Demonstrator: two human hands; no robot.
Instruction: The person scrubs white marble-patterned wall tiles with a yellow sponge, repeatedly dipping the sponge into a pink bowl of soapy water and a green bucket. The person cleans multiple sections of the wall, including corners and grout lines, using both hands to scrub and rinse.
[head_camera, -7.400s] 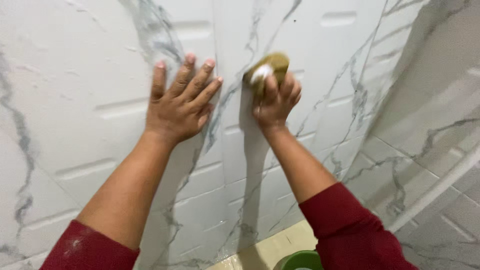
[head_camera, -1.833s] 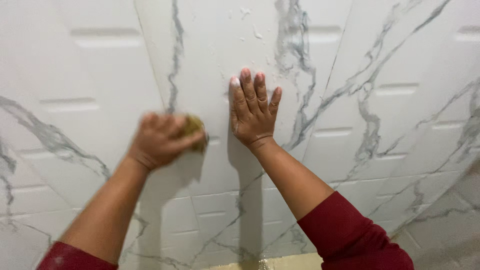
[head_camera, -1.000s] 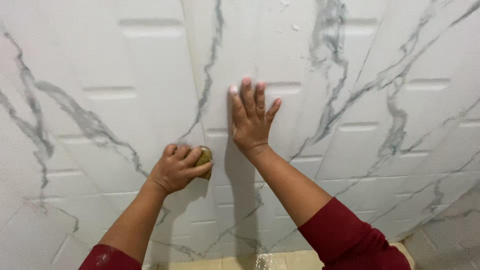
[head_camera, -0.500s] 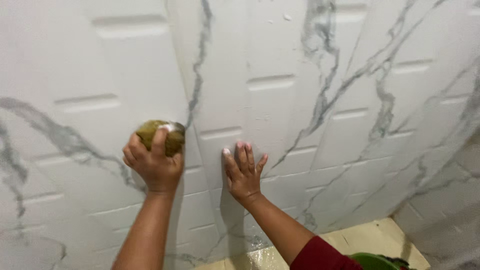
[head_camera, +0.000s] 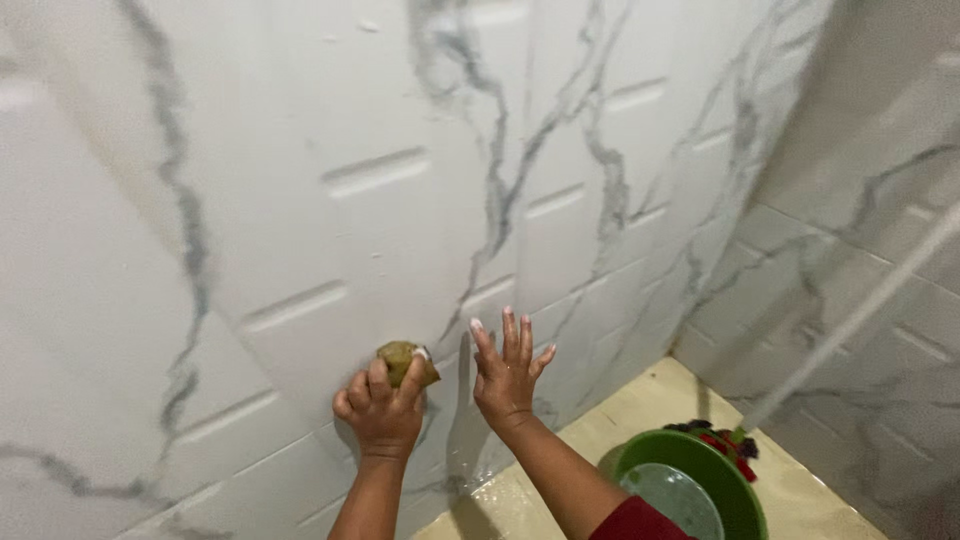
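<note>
- White marble-look wall tiles (head_camera: 300, 200) with grey veins fill the view; a few small specks show near the top, so wiping looks unfinished up there.
- Left hand (head_camera: 380, 412) is clamped around a yellow-green sponge (head_camera: 404, 360), pressed low on the wall.
- Right hand (head_camera: 506, 372) lies flat, fingers spread, just beside it.
- Wet beige floor (head_camera: 620, 410) holds a green basin (head_camera: 700, 482) at the right.

Open wall tile (head_camera: 330, 200) spreads above and left; the corner wall (head_camera: 860, 300) and green basin (head_camera: 740, 490) crowd the right.
</note>
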